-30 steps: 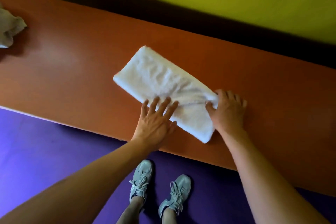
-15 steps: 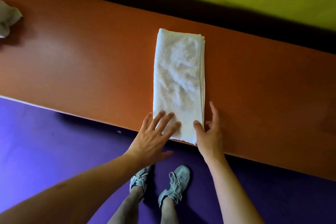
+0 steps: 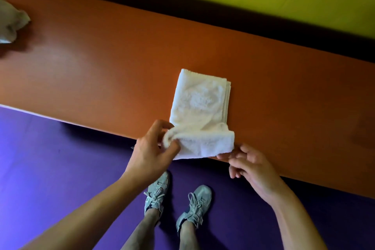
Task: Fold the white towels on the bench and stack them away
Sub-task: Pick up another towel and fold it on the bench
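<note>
Where both palms lay flat beside the long folded towel (image 3: 199, 107) half a second ago, the left hand (image 3: 151, 153) now pinches its near end, lifted off the bench (image 3: 101, 63), the right hand (image 3: 250, 165) loose-fingered under the other corner, starting the final fold

Both bare forearms reach forward from the lower edge of the view, the left from the lower left, the right from the lower right. The left hand (image 3: 151, 153) has its fingers and thumb curled, pinching the near left corner of a folded white terry towel (image 3: 199, 105). The right hand (image 3: 250, 165) is palm up, fingers loosely extended under the towel's near right corner.
</note>
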`<act>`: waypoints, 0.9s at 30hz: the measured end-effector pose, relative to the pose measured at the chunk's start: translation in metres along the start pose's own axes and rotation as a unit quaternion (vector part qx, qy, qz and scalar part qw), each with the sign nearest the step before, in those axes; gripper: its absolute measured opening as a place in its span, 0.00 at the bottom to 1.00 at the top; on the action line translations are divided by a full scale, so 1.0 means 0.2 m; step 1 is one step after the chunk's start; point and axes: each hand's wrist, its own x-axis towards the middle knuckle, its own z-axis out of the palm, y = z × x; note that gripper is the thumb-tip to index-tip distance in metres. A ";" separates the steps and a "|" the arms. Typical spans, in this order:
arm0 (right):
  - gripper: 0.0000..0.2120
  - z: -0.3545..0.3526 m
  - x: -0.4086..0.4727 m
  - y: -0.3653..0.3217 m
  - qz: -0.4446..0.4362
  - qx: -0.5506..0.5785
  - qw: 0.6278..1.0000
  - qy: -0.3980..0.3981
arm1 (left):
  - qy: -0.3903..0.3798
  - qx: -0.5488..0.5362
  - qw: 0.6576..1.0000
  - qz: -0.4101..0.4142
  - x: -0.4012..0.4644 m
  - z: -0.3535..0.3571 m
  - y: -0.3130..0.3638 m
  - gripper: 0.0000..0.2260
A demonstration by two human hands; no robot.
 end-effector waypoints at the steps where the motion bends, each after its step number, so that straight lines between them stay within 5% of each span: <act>1: 0.07 0.00 0.00 -0.01 -0.012 -0.036 0.999 0.011 | 0.000 -0.023 1.000 -0.003 0.03 -0.01 0.02 0.11; 5: 0.06 0.01 0.06 -0.10 -0.085 -0.186 0.969 0.135 | -0.003 -0.006 1.000 -0.004 0.20 -0.04 0.08 0.08; 9: 0.07 0.05 0.21 -0.20 -0.136 -0.101 0.977 0.128 | -0.021 -0.032 0.998 -0.045 0.43 -0.04 0.12 0.11; 13: 0.08 0.08 0.42 -0.22 -0.174 -0.137 0.946 0.239 | -0.018 -0.142 0.985 -0.098 0.65 -0.06 0.13 0.27; 16: 0.10 0.08 0.57 -0.21 -0.121 -0.202 0.922 0.307 | -0.065 -0.029 0.991 -0.111 0.72 -0.04 0.04 0.37; 19: 0.21 0.09 0.63 -0.17 -0.042 -0.256 0.910 0.324 | -0.042 0.126 0.979 -0.158 0.68 0.02 -0.08 0.31; 23: 0.26 0.12 0.58 -0.08 0.025 -0.254 0.894 0.368 | -0.020 0.103 0.976 -0.191 0.57 0.10 -0.16 0.15; 27: 0.24 0.18 0.52 0.01 0.041 -0.194 0.925 0.325 | -0.053 0.105 0.975 -0.187 0.55 0.13 -0.13 0.21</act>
